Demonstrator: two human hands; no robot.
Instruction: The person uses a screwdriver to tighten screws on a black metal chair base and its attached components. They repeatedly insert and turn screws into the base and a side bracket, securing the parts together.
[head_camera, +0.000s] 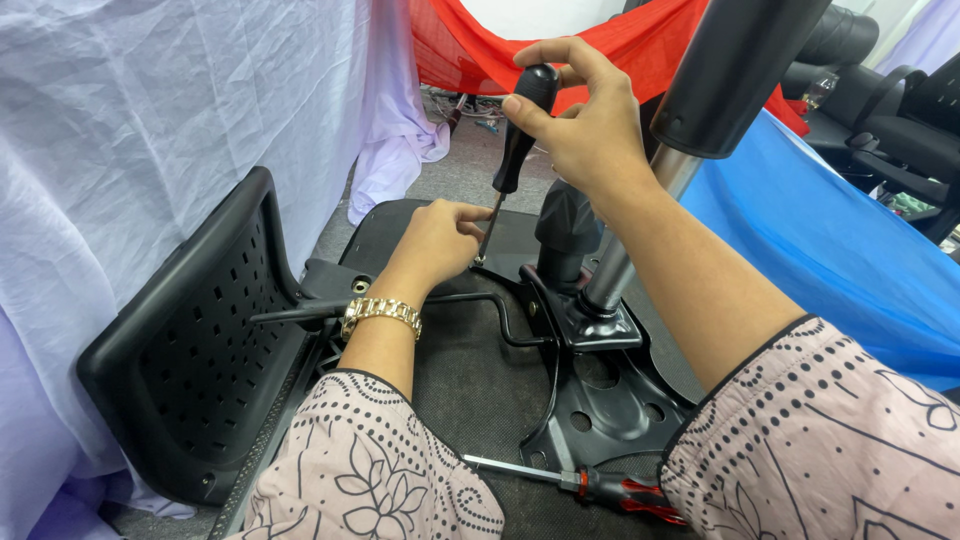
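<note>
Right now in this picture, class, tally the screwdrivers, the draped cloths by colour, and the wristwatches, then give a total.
Screwdrivers: 2 (black-handled screwdriver held by right hand and steadied by left hand; red-and-black screwdriver lying on the chair underside)
White cloths: 1
Red cloths: 1
Blue cloths: 1
Gold wristwatches: 1
Total: 6

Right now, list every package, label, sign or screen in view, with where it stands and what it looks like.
None shows: no package, label, sign or screen.
In view instead: the right hand grips a black-handled screwdriver, the left hand steadies its shaft at the chair's black underside.
A red-and-black screwdriver lies at the bottom edge.
White, red and blue cloths hang around.
</note>
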